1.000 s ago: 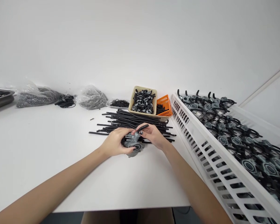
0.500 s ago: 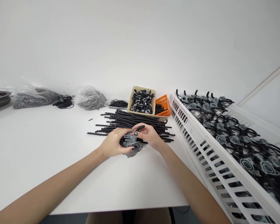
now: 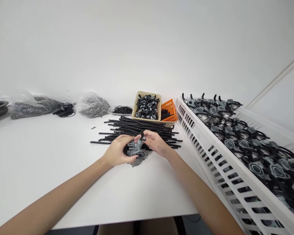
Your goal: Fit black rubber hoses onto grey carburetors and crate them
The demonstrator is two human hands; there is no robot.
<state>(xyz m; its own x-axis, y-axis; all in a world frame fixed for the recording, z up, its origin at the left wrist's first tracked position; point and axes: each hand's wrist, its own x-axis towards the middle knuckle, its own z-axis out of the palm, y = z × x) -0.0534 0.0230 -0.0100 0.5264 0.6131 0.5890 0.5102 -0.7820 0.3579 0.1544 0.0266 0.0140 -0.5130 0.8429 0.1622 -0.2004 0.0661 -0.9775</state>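
A person's left hand (image 3: 116, 150) wraps a gray metal part (image 3: 138, 156) at a white table (image 3: 137, 195), fingers behind it and thumb across its front, beside the round opening. The right hand (image 3: 155, 143) has its thumb and fingers closed on a short black tube (image 3: 142, 134) that stands nearly upright at the part's raised neck. Whether the part rests on the table or is held just above it cannot be told.

Just behind the hands lies a loose pile of black hoses (image 3: 137, 125). Beyond it, a cream bin (image 3: 146, 119) holds black elbows with metal rings, beside an orange basket (image 3: 173, 106) of short black pieces. A shallow tray (image 3: 120, 114) of thin black loops sits left of the bin; farther left are two clear bags (image 3: 93, 106) of small gray pieces, a black cord bundle (image 3: 65, 110) between them, and a metal tray (image 3: 0, 112) cut off by the frame.

A slotted white crate (image 3: 225, 153), filled with gray parts and black tubing, runs along the right, bounding room beside the right arm. White tabletop stretches left of the hands and forward to the near edge; a wall rises behind the containers.
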